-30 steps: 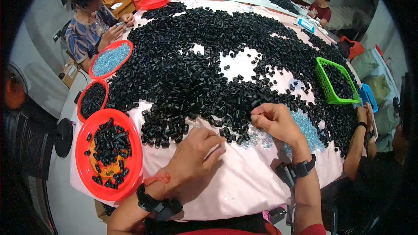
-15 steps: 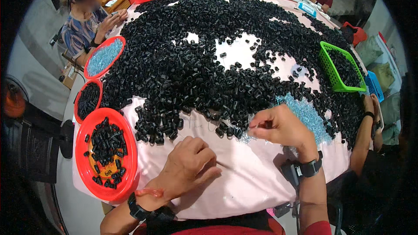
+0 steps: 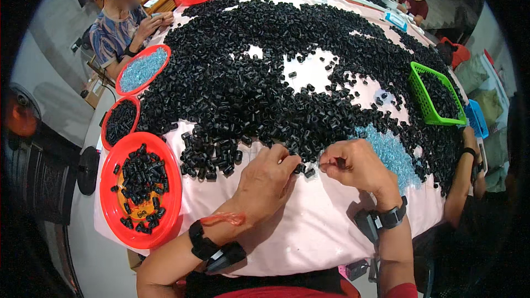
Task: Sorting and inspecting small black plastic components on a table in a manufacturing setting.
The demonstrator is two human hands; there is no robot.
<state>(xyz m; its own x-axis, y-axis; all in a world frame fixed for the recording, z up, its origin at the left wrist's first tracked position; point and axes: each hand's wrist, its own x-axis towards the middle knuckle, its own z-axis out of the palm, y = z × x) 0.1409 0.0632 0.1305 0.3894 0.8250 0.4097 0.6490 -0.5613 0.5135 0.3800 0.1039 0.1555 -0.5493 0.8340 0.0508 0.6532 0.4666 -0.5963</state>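
Observation:
A wide heap of small black tubular plastic pieces (image 3: 243,110) covers much of the pink-clothed table (image 3: 326,232). At the heap's near edge is my left hand (image 3: 266,179), fingers bent together beside a few loose black pieces (image 3: 301,169); whatever its fingertips grip is hidden. Just to the right, my right hand (image 3: 356,166) is closed in a pinch with the fingers curled in. What it holds is too small to make out. Behind and beside that hand lies a pile of tiny clear bluish pieces (image 3: 389,152).
On the left stand a red plate (image 3: 175,198) with black pieces, a red bowl (image 3: 105,132) of dark parts and a red bowl (image 3: 168,55) of clear bits. A green basket (image 3: 422,96) stands at right. Co-workers sit at left and far right; another person's arm (image 3: 462,179) reaches in at right.
My left hand has moved forward and right to the heap's edge, close to my right hand. The right hand stays closed in nearly the same place. The whole view has shifted slightly.

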